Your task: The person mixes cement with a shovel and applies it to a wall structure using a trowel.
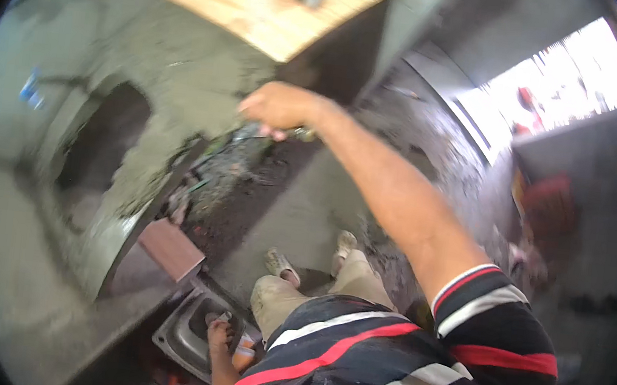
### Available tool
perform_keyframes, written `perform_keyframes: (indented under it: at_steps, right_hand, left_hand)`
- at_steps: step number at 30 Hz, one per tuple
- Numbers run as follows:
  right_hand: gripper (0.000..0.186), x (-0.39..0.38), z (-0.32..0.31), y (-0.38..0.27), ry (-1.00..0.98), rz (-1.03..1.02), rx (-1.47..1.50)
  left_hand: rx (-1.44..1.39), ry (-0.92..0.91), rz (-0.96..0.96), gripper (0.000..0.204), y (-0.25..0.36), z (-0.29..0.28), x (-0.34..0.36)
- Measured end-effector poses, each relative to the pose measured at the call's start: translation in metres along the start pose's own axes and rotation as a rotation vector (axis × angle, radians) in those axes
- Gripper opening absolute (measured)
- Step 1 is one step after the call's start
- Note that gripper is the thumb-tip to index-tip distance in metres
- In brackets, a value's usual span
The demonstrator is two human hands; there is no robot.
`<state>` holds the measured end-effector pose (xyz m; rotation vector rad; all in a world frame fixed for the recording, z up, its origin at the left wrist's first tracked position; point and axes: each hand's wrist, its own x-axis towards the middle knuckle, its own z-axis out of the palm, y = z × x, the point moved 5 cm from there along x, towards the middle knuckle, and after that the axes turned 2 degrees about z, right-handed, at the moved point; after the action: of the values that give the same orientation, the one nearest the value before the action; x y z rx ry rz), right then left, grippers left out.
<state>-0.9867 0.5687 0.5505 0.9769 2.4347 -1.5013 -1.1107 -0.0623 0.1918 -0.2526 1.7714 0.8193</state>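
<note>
Mortar-caked trowel (250,134) in right hand (282,106)

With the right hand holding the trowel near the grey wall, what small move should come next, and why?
Probably press the trowel leftward onto the wet grey plaster wall. The right hand has a closed grip on its handle, the blade looks loaded with mortar and sits just beside the wall, over the dark debris. The left hand rests low by a metal pan.
</note>
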Motion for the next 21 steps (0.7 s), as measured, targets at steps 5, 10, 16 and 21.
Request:
perform_keyframes:
  at_steps: [5, 10, 16, 21]
  right_hand:
    - [0.036, -0.121, 0.043, 0.085, -0.031, 0.019, 0.174]
    - [0.036, -0.263, 0.129, 0.334, 0.016, 0.417, 0.307]
    - [0.04, -0.428, 0.268, 0.637, 0.261, 1.221, 0.484]
    - [0.045, -0.516, 0.319, 0.802, 0.698, 1.408, 0.676]
  left_hand:
    - [0.084, -0.07, 0.129, 0.025, 0.048, -0.012, 0.021]
    - [0.37, -0.064, 0.168, 0.031, 0.083, 0.041, -0.001]
    - [0.614, -0.084, -0.117, 0.029, 0.044, 0.118, -0.06]
    - [0.804, -0.054, -0.2, 0.042, 0.014, 0.197, -0.059]
